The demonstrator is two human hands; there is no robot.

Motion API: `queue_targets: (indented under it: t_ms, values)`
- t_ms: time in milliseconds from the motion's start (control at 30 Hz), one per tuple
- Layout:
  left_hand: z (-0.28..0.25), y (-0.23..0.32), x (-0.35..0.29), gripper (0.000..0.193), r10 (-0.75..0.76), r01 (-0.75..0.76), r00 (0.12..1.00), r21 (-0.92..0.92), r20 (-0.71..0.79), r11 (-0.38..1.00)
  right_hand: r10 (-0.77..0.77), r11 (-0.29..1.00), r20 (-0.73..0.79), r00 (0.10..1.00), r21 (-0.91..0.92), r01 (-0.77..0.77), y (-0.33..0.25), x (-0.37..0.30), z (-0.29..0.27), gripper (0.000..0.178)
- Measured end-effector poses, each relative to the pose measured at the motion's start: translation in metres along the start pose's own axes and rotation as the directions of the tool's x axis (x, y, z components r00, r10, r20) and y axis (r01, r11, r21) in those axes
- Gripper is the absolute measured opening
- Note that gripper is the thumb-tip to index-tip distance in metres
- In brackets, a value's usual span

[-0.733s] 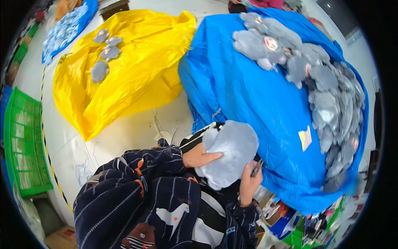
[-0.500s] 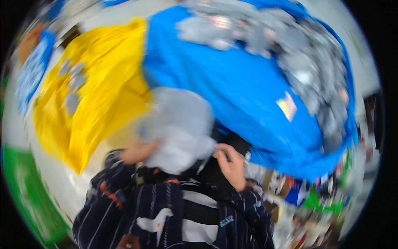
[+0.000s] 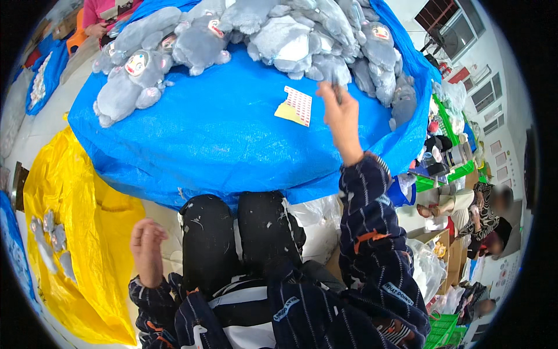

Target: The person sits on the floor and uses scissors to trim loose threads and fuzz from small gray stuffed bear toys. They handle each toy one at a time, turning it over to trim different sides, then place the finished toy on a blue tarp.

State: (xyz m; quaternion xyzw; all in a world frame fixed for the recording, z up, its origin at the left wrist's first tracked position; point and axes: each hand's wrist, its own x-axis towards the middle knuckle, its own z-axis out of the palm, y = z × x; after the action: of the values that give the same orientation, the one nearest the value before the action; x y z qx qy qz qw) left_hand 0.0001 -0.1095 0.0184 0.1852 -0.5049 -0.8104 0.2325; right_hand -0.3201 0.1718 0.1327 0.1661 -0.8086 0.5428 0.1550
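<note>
The hands are well apart: at lower left the left hand (image 3: pixel 150 247) is loosely open near a yellow sheet (image 3: pixel 99 250). At upper right of centre the right hand (image 3: pixel 343 119) grips a small dark tool (image 3: pixel 336 91) — blurred — before grey plush toys (image 3: pixel 285 47), heaped across the upper frame on a blue tarp (image 3: pixel 221 128).

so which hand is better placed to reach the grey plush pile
Probably the right hand: it is over the blue sheet, close to the grey plush pile, though seemingly holding a small dark tool. The left hand is empty but farther back.
</note>
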Motion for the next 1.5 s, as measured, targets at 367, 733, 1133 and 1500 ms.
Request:
queue_targets:
  t_ms: [367,733,1133,1500]
  values:
    - [0.049,-0.008,0.0,0.014,-0.034,-0.052,0.968,0.33,0.249,0.942,0.183,0.887,-0.066,0.981,0.442,-0.135,0.001,0.085,0.07,0.021]
    - [0.103,0.035,-0.025,0.038,0.414,-0.681,0.73,0.534,0.543,0.501,0.068,0.989,0.219,0.973,0.115,-0.095,-0.069,-0.181,0.012,0.018]
    - [0.065,-0.017,-0.061,0.019,-0.106,-0.486,0.741,0.639,0.663,0.596,0.446,0.835,0.731,0.517,-0.13,-0.535,-0.054,-0.263,-0.025,0.02]
    - [0.058,-0.053,-0.06,0.015,-0.447,0.263,0.714,0.385,0.539,0.885,-0.229,0.936,0.87,0.437,0.073,0.345,-0.054,-0.238,0.002,0.03]
